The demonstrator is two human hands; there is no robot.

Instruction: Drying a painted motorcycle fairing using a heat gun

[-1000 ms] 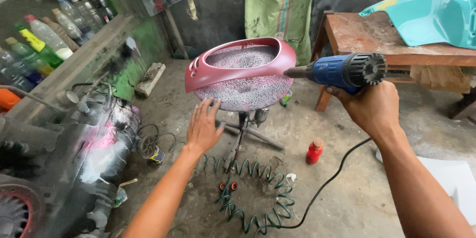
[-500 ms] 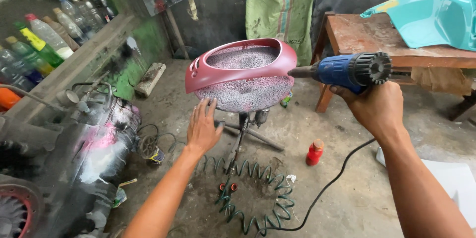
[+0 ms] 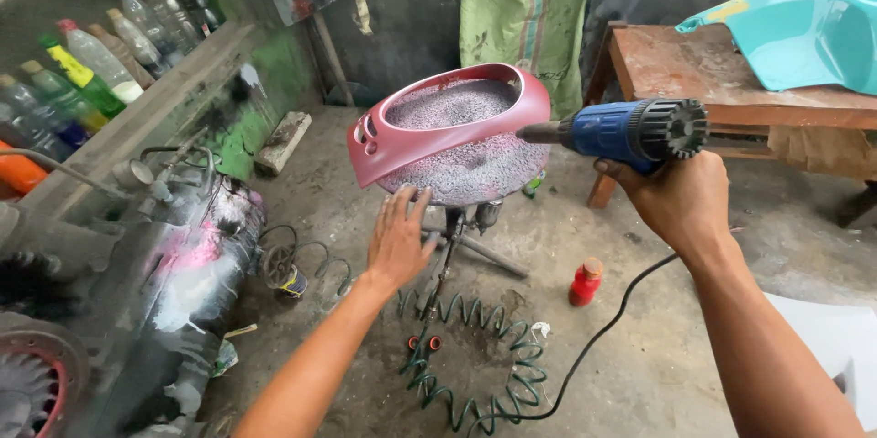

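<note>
The right hand (image 3: 681, 196) holds a blue heat gun (image 3: 630, 132), fingers wrapped tight round the grip. The gun lies flat w/ its thin metal nose aimed at the side of a dark pink bike panel (image 3: 448, 132). The nose tip looks like it's right at the panel's edge, so the hot air hits the paint there. Touching or a tiny bit apart? Can't tell.

The panel sits up on a thin metal stand (image 3: 452, 237), tilted a bit. It's up high prob. so the person can get at it from all sides w/o bending to the floor. Its middle is bumpy & speckled grey; the rim is smooth pink.

The left hand (image 3: 400, 239) is open, fingers spread wide, holding nothing. It's just under the panel's front edge, fingertips near the bottom of it, maybe steadying it or feeling it. Hard to say if it touches.

A black cord (image 3: 603, 337) runs from the gun down to the floor, loose, so the gun can move freely. Near it a green curly hose (image 3: 475, 356) lies in a heap below the stand. A small red bottle (image 3: 585, 283) stands on the floor, just right of the stand.

On the left: a dirty machine (image 3: 174, 283) w/ pink paint dust on it, & plastic bottles (image 3: 82, 77) lined up on a shelf, out of the way. On the right: a wooden bench (image 3: 694, 73) w/ a teal bike panel (image 3: 804, 31) resting on top, well apart from the pink one.
</note>
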